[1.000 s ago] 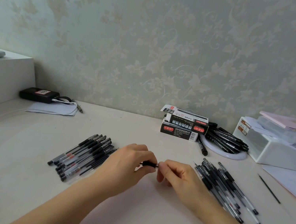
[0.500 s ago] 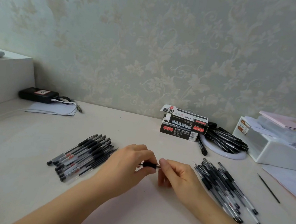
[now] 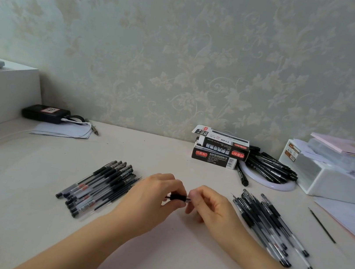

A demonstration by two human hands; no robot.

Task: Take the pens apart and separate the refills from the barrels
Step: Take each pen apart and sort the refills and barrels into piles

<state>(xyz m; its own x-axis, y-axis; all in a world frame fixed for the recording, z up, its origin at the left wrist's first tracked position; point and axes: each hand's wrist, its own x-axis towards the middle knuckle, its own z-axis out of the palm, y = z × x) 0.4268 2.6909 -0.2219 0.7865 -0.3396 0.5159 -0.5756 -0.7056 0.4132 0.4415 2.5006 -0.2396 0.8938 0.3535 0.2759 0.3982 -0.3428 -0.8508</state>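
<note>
Centrally, both hands grip one pen above the surface (image 3: pixel 153 257).
Left hand (image 3: pixel 153 199) fingers close on the pen (image 3: pixel 178 197) at its black grip; right hand (image 3: pixel 211 208) fingers pinch its tip end. Pen piles lie left (image 3: pixel 99 186) and right (image 3: pixel 271 226).

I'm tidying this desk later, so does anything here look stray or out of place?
One thin black refill lies alone on the table's right side, apart from both pen piles. One marker sticks out over the white ring's edge. Nothing looks spilled or broken.
</note>
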